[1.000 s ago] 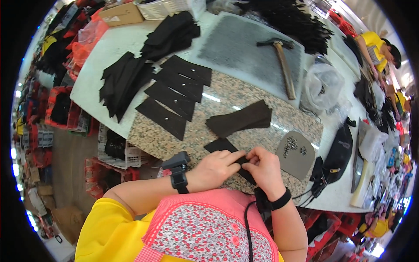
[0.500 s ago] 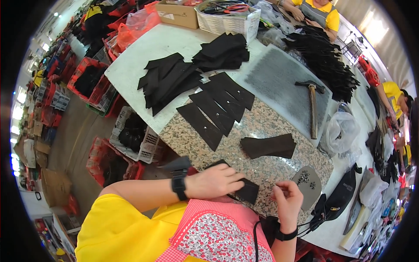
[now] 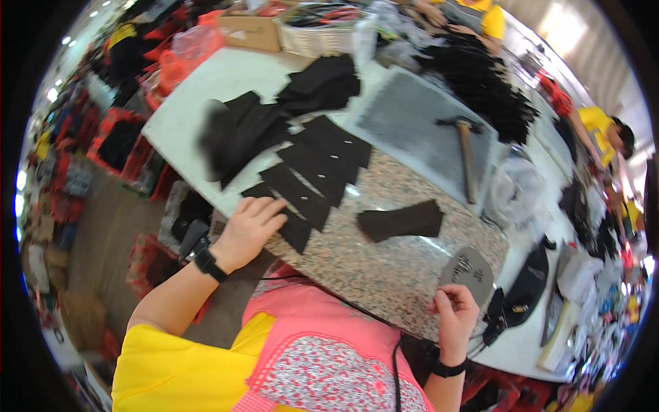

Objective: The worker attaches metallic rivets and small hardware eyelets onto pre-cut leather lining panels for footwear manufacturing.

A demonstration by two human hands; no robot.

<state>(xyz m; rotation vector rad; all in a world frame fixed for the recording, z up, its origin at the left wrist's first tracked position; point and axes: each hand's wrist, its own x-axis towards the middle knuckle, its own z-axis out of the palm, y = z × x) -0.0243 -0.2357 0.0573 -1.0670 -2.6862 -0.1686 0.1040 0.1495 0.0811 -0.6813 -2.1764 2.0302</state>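
My left hand (image 3: 252, 230) has its fingers on the near edge of a black flared piece (image 3: 295, 232), closed over that edge; the thumb is hidden. This piece lies at the near end of a row of overlapping black pieces (image 3: 320, 165), several with a small shiny spot. My right hand (image 3: 454, 316) is pinched closed at the near edge of a grey oval pad (image 3: 477, 269), which bears small dark bits. Anything between these fingertips is too small to make out. A separate stack of black pieces (image 3: 400, 221) lies between my hands on the speckled stone slab (image 3: 384, 275).
A hammer (image 3: 468, 161) rests on a grey board (image 3: 412, 113). Farther back are black heaps (image 3: 319, 86), a cardboard box (image 3: 248, 33) and a white basket (image 3: 319, 40). A black pouch (image 3: 527, 292) lies right. Red crates (image 3: 113, 141) stand left; co-workers sit beyond.
My left hand has moved left and away from me, bringing the black piece from the slab's near edge to the row's near end. My right hand stays pinched by the pad. The view has shifted slightly.
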